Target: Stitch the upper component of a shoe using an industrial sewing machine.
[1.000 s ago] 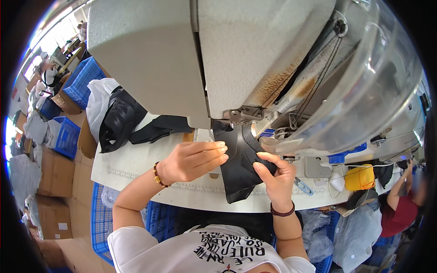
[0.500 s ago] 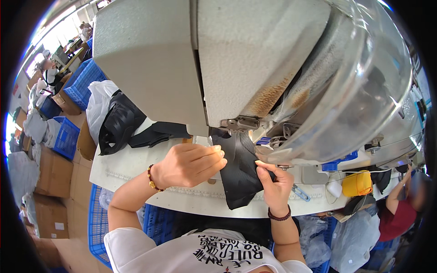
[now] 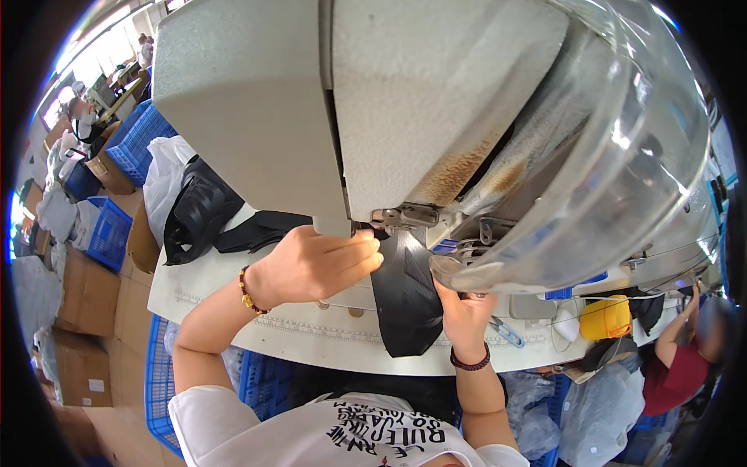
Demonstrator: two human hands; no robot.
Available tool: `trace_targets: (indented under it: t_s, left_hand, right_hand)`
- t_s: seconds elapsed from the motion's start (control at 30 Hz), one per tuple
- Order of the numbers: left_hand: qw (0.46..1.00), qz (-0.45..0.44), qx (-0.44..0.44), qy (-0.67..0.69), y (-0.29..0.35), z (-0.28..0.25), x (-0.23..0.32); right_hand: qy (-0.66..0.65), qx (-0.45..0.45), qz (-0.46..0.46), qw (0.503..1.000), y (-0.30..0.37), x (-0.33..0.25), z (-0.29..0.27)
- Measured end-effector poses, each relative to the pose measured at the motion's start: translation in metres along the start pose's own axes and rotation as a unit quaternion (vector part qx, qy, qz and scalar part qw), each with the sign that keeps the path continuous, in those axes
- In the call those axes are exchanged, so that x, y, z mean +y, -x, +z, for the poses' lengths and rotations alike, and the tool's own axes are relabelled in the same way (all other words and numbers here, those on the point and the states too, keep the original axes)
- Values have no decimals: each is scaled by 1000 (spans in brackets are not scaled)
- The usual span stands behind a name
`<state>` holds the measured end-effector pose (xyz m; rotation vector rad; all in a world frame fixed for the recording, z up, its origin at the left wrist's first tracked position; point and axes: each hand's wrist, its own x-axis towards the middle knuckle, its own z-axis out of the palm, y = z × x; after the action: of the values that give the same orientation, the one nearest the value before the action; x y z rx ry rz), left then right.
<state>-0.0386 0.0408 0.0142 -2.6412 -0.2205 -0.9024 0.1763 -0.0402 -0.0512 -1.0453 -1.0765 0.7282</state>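
A black piece of material [image 3: 405, 300] lies on the white sewing table [image 3: 233, 296] under the head of a large grey sewing machine [image 3: 311, 101]. My left hand [image 3: 319, 265] presses flat on the upper left edge of the black piece, fingers pointing right toward the needle area. My right hand [image 3: 463, 311] grips the right edge of the same piece, partly hidden beneath the machine's shiny curved cover [image 3: 591, 202]. The needle itself is out of sight behind the machine.
A pile of black pieces [image 3: 202, 214] and a white bag [image 3: 167, 175] sit at the table's left end. Blue crates [image 3: 128, 144] and cardboard boxes [image 3: 85, 292] stand on the left. A yellow object [image 3: 607, 317] and scissors [image 3: 506, 333] lie at right, near another person [image 3: 685, 358].
The view has drawn closer to the machine. My right hand has slid up under the machine's cover, and the black piece has moved further in beneath the head.
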Motion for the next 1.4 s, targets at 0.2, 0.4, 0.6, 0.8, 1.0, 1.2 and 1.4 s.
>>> trace_targets:
  t_s: [0.2,0.4,0.6,0.8,1.0,1.2,1.4]
  left_hand:
    - [996,-60,-19,60,10,13,-6]
    - [995,-80,-12,52,5,11,-10]
    - [995,-91,-11,37,5,20,-8]
    - [996,-59,-10,-68,-4,15,3]
    - [996,-65,-6,-62,-8,3,6]
    - [997,-59,-3,-42,-12,5,5]
    - [995,-85,-17,-53,-13,7,16]
  right_hand:
    - [-15,20,-34,999,-6,7,2]
    - [218,-10,-137,966,-17,12,-6]
    - [296,9,-196,935,-26,21,-11]
    - [280,-9,-135,950,-28,8,-13]
    - [470,-207,-211,832,-1,-30,8]
    - [488,-219,-240,810,-6,-14,-2]
    - [468,-195,-256,823,-12,-2,-10]
